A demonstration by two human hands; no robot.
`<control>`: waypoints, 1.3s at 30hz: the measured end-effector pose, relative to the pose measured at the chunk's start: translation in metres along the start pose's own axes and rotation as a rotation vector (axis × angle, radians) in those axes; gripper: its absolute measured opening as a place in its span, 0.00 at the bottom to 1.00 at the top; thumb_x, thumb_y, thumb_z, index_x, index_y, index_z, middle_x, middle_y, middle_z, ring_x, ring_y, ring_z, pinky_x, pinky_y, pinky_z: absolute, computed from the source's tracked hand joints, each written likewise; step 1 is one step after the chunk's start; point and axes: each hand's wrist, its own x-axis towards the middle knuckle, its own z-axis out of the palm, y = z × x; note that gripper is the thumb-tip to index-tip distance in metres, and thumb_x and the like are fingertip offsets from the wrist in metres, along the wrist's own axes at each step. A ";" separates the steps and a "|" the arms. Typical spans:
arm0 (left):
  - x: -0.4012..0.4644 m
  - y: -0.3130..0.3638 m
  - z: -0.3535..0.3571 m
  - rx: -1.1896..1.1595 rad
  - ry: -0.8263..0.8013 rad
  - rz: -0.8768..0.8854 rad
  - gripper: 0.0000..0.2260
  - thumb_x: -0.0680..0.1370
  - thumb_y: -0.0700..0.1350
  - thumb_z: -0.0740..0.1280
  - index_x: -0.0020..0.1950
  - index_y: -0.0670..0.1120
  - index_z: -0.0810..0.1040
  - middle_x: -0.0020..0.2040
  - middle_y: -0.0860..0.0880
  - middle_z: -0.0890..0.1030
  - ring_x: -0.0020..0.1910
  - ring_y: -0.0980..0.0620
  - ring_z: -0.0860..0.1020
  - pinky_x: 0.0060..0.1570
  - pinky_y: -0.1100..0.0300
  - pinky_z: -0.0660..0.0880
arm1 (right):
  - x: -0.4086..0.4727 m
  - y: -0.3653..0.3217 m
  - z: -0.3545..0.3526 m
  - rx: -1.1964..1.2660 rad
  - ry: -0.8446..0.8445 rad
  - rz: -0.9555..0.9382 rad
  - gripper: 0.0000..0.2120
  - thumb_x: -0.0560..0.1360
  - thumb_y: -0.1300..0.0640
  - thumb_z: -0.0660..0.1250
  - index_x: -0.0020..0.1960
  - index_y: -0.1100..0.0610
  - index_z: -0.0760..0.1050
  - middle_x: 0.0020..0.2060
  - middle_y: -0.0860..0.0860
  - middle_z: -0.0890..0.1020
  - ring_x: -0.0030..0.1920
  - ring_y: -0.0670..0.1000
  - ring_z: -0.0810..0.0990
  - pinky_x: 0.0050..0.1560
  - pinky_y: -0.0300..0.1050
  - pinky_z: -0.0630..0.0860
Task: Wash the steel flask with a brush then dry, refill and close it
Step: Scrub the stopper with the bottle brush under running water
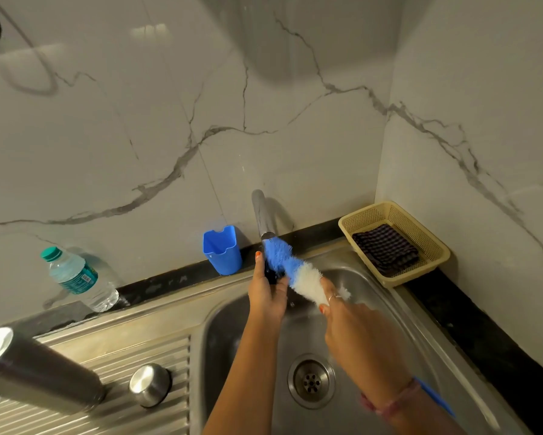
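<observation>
The right hand (351,328) grips the brush (295,271) just below its bristles, fingers curled round the stem, the blue handle end showing past the wrist. The bristle head, blue then white, points up and away from that hand toward the tap (262,215), whose spout ends right at the bristle tip. The left hand (267,293) is raised beside the bristles, on their far left side from the right hand, its fingers closed around something dark at the base of the tap, seemingly the tap lever; what exactly it holds cannot be told. No running water can be made out. Both hands work over the sink (373,296). The steel flask (34,372) is not in either hand: it lies tilted on the ribbed draining surface (157,346), well to the left of the left hand and nearer the viewer, mouth open. Its cap (150,384) sits just beside it, between flask and sink bowl. A water bottle (75,277) stands further left by the wall, a blue holder (222,250) just behind the left hand, and a basket (420,233) with a dark cloth (384,252) beyond the right hand. Judgement: the flask is opened, and the brush is being wetted or rinsed. Whether scrubbing is done cannot be confirmed; drying, refilling and closing remain outstanding.
</observation>
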 end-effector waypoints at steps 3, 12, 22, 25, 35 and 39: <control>0.000 -0.004 -0.001 0.028 -0.022 0.014 0.13 0.81 0.48 0.66 0.61 0.40 0.77 0.59 0.40 0.82 0.60 0.43 0.81 0.61 0.47 0.77 | 0.009 0.003 0.004 -0.016 -0.043 0.025 0.24 0.82 0.49 0.51 0.77 0.47 0.52 0.45 0.49 0.83 0.42 0.47 0.82 0.37 0.39 0.75; 0.002 -0.011 -0.010 0.038 0.010 -0.007 0.13 0.81 0.48 0.67 0.61 0.41 0.76 0.62 0.38 0.80 0.62 0.41 0.79 0.66 0.43 0.74 | 0.005 0.001 -0.002 -0.095 -0.089 -0.002 0.25 0.82 0.54 0.52 0.77 0.50 0.51 0.50 0.50 0.82 0.46 0.48 0.81 0.43 0.41 0.77; 0.000 -0.009 -0.019 0.036 0.025 0.041 0.15 0.80 0.44 0.66 0.65 0.39 0.76 0.62 0.38 0.80 0.61 0.42 0.79 0.62 0.43 0.76 | 0.004 -0.001 -0.017 -0.085 -0.108 -0.066 0.24 0.82 0.55 0.54 0.76 0.50 0.54 0.56 0.49 0.80 0.51 0.47 0.81 0.46 0.39 0.74; -0.004 -0.014 -0.016 0.027 -0.010 0.003 0.12 0.81 0.43 0.66 0.60 0.38 0.77 0.61 0.37 0.80 0.62 0.41 0.79 0.66 0.42 0.73 | 0.018 -0.001 -0.008 -0.100 -0.116 -0.017 0.22 0.82 0.55 0.53 0.75 0.52 0.56 0.56 0.49 0.79 0.52 0.47 0.81 0.45 0.38 0.72; -0.007 -0.011 -0.019 -0.042 0.038 0.002 0.11 0.79 0.43 0.68 0.60 0.40 0.77 0.60 0.38 0.80 0.57 0.42 0.80 0.65 0.43 0.74 | 0.006 -0.005 -0.013 -0.108 -0.135 -0.056 0.23 0.82 0.55 0.53 0.75 0.52 0.55 0.56 0.49 0.80 0.50 0.48 0.81 0.48 0.41 0.76; -0.006 -0.013 -0.015 0.010 0.010 0.035 0.20 0.78 0.41 0.69 0.69 0.42 0.73 0.65 0.38 0.78 0.62 0.41 0.79 0.52 0.47 0.82 | 0.019 -0.007 -0.004 -0.090 -0.173 -0.016 0.22 0.82 0.56 0.53 0.75 0.53 0.56 0.57 0.51 0.79 0.52 0.49 0.81 0.47 0.41 0.75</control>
